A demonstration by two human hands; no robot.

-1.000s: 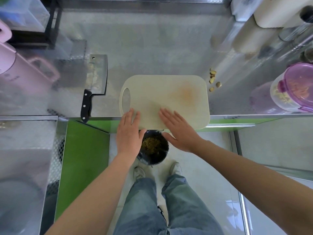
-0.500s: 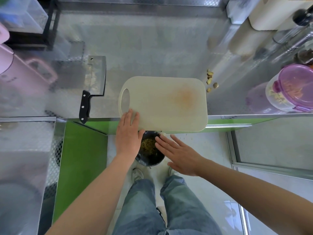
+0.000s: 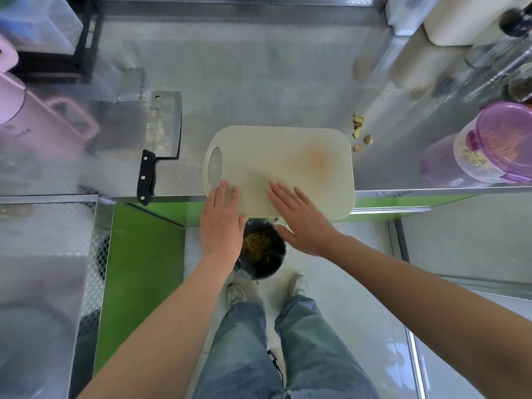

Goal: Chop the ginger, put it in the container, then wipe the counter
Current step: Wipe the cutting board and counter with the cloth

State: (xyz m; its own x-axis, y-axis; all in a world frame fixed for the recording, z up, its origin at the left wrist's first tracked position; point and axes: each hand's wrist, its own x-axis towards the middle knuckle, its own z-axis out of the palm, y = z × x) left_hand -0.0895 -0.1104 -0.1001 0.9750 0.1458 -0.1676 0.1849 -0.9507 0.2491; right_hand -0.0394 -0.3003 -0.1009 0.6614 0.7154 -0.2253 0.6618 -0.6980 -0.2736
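A cream cutting board (image 3: 276,165) with an orange stain hangs over the steel counter's front edge (image 3: 403,192). My left hand (image 3: 221,223) rests flat on its near left corner. My right hand (image 3: 302,223) lies flat on the board's near edge, fingers straight. Below the edge, on the floor, stands a black bin (image 3: 260,250) holding chopped scraps. A few ginger pieces (image 3: 359,131) lie on the counter right of the board. A lidded clear container with a purple lid (image 3: 495,145), holding chopped ginger, sits at the right. A cleaver (image 3: 161,133) lies left of the board.
A pink jug (image 3: 43,125) stands at the far left. Bottles and a white roll (image 3: 460,21) crowd the back right corner. Green cabinet fronts (image 3: 138,277) sit below the counter. My feet and jeans are under the board's overhang.
My right hand dropped off the board's near edge over the bin half a second ago, then came back onto the board. The left hand stayed on the board.
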